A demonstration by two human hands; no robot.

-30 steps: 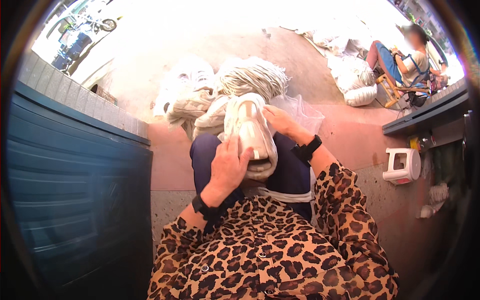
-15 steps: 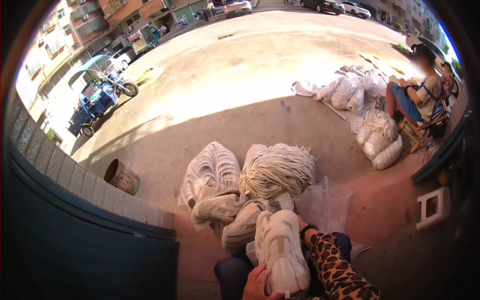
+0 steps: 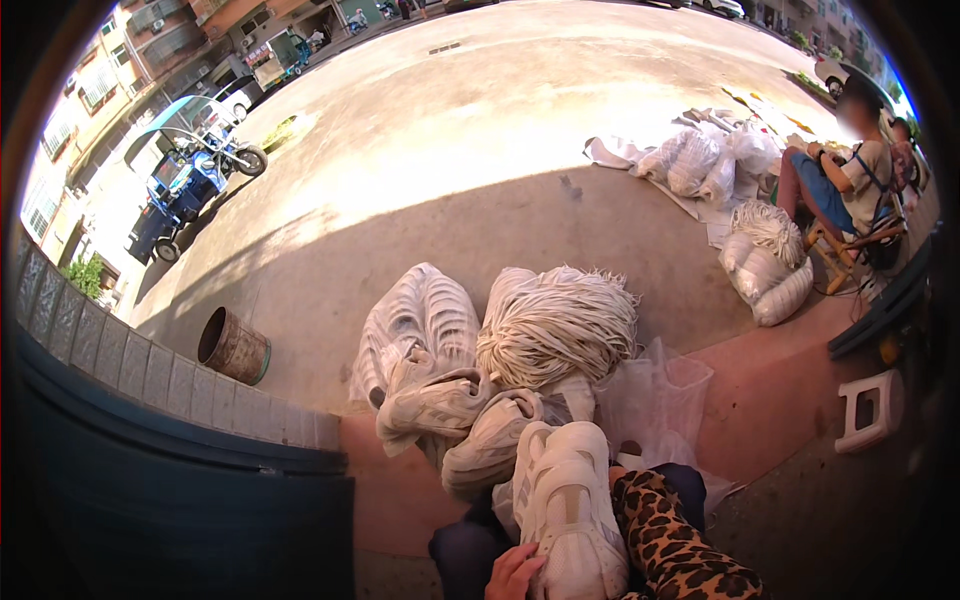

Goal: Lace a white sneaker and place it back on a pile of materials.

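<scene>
A pale beige sneaker [image 3: 572, 500] rests upright over my lap, toe pointing away from me. My left hand [image 3: 515, 573] grips it low on its left side, fingers curled against the upper. The right forearm wears a leopard-print sleeve, and my right hand [image 3: 618, 474] reaches behind the shoe's right side, its fingers hidden. Just beyond lie more beige sneakers [image 3: 492, 445] in a heap. Behind them is a large bundle of cream shoelaces [image 3: 560, 325], next to a translucent sack of pale items [image 3: 420, 320].
A clear plastic bag [image 3: 660, 395] lies right of the laces. White plastic stool [image 3: 870, 410] at right; rusty bucket [image 3: 234, 345] at left beside a low tiled wall. A person [image 3: 860, 180] sits at far right near white sacks [image 3: 700, 160]. A blue tricycle [image 3: 185, 180] stands outside.
The view has shifted slightly. My right hand has slipped further behind the sneaker, so its wrist band no longer shows. The left hand stays on the shoe.
</scene>
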